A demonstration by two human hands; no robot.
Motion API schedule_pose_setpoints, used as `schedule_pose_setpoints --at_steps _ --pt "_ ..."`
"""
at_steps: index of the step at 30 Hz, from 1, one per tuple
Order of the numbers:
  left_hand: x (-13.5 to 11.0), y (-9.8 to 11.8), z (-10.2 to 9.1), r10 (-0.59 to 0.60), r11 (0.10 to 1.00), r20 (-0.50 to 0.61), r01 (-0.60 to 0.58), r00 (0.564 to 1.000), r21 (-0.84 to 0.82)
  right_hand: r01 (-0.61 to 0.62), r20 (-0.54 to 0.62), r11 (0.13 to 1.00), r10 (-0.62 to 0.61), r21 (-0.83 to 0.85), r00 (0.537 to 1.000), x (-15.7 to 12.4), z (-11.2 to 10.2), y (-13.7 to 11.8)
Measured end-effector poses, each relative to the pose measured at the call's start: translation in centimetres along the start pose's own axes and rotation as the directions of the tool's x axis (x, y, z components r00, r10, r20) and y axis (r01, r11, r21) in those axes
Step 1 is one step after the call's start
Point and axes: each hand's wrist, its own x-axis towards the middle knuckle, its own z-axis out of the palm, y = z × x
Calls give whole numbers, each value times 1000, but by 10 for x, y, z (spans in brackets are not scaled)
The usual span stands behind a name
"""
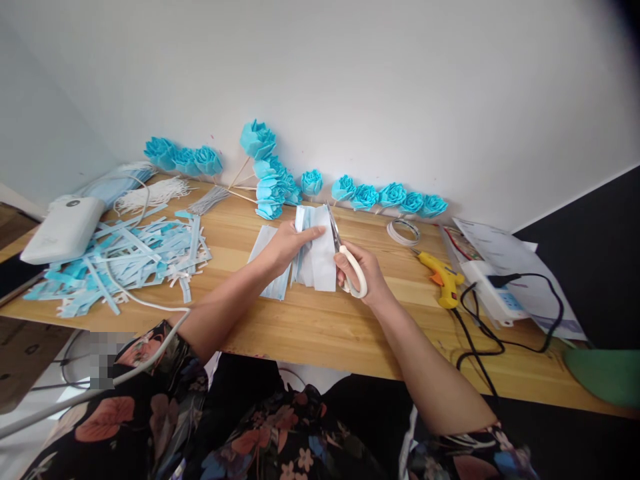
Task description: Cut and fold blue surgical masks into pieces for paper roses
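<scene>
My left hand (296,241) grips a pleated light-blue and white face mask (318,265) over the middle of the table, thumb on top near its upper part. White-handled scissors (356,272) are in my right hand (367,267), fingers wrapped through the loops. Their blades point away from me and lie along the mask's right edge; I cannot tell whether they touch the fabric. Under my left wrist, another flat pale-blue piece of mask material (274,287) rests on the wood.
Blue fabric flowers (270,193) line the wall. At left lie cut strips (145,257), a white power bank (65,230), white ear loops (153,193) and thin wires (210,199). At right are a tape roll (403,232), a yellow glue gun (441,279) and a power strip (495,293) with black cords.
</scene>
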Motion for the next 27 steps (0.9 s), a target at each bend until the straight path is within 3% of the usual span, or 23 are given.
schedule_pose_setpoints --at_steps 8,13,27 --pt "0 1 0 -6 1000 -13 6 1000 -4 12 23 1000 -12 -22 1000 -2 0 -7" --pt "-1 1 1 14 1000 22 -14 1000 11 68 44 994 -65 -81 997 -3 -1 -11" --pt "-5 0 1 -83 996 154 76 985 53 68 8 998 -68 -7 998 -2 -1 -9"
